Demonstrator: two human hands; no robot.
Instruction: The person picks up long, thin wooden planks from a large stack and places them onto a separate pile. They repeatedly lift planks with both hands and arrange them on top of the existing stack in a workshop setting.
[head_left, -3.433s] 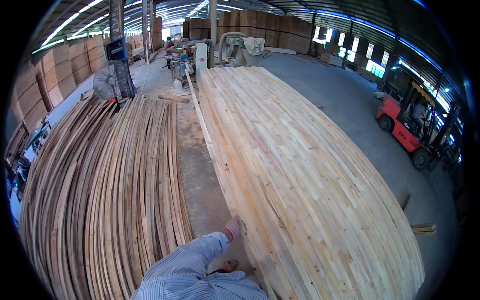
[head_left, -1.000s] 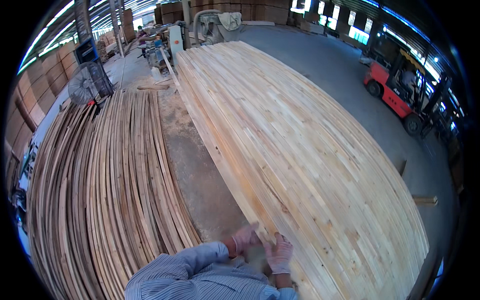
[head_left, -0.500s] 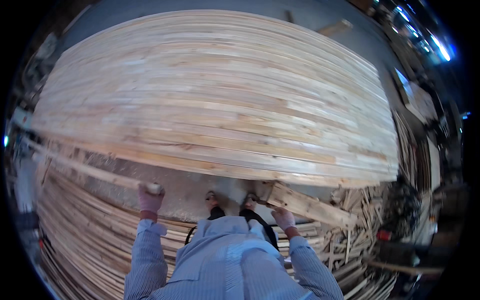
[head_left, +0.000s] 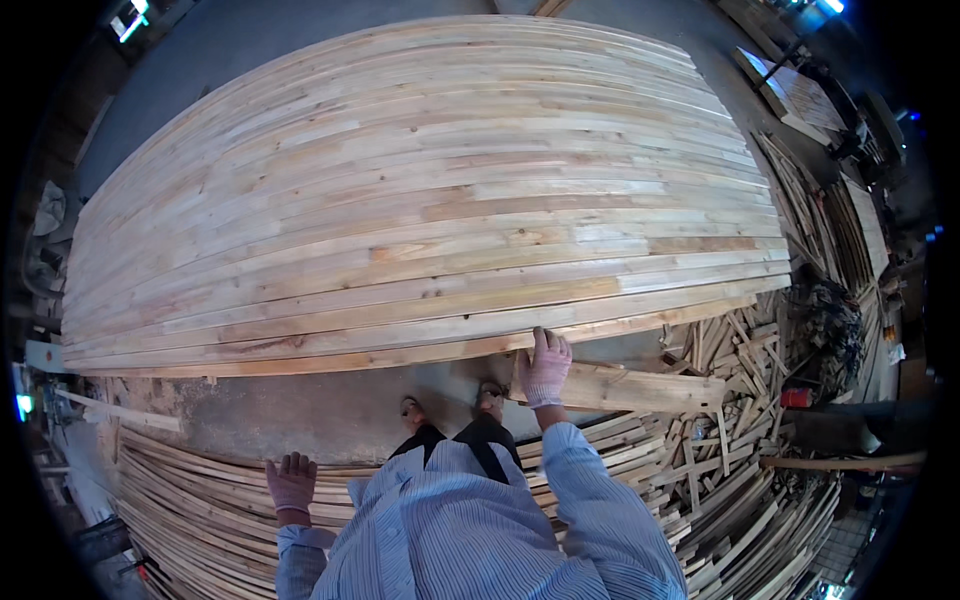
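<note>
A broad layer of long pale wooden strips (head_left: 420, 190) lies side by side in front of me. My right hand (head_left: 547, 368), in a light knitted glove, reaches up to its near edge. The fingers are stretched out, with the tips against the nearest strip (head_left: 420, 352); my palm faces away, so its underside is hidden. My left hand (head_left: 291, 482), gloved too, hovers by the long strips stacked (head_left: 210, 480) at my left side. Its fingers are apart and hold nothing. A loose pale strip (head_left: 120, 410) lies farther left, away from that hand.
A thick wooden board (head_left: 630, 388) extends rightward beside my right hand. Jumbled short offcuts (head_left: 700, 440) are heaped to the right, near a red object (head_left: 796, 398). My feet (head_left: 490, 398) stand on the floor between the wide layer and the stacked strips. A pale panel (head_left: 795, 95) stands far right.
My left hand has let go of a wooden strip and drawn back toward me. My right hand has moved up from beside the thick board to the layer's near edge. The view has turned.
</note>
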